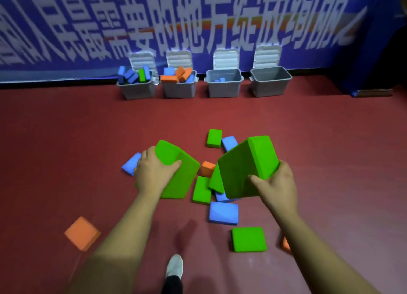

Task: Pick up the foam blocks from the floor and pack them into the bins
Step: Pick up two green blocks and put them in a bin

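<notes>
The left grip [154, 172] clasped the left green block [178, 177] and the right grip [277, 183] the right green block [246, 168], above the floor [66, 139] pile. The bins [223, 88] stood at 12 o'clock. Such one-handed holds on broad foam might slip during the carry.

Both bare arms reach forward and down. The left hand [152, 172] clasps the left green block [184, 179]; the right hand [276, 183] clasps the right green block [244, 166].

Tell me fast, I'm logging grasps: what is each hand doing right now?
Left hand: grips the left green block.
Right hand: grips the right green block.
</notes>
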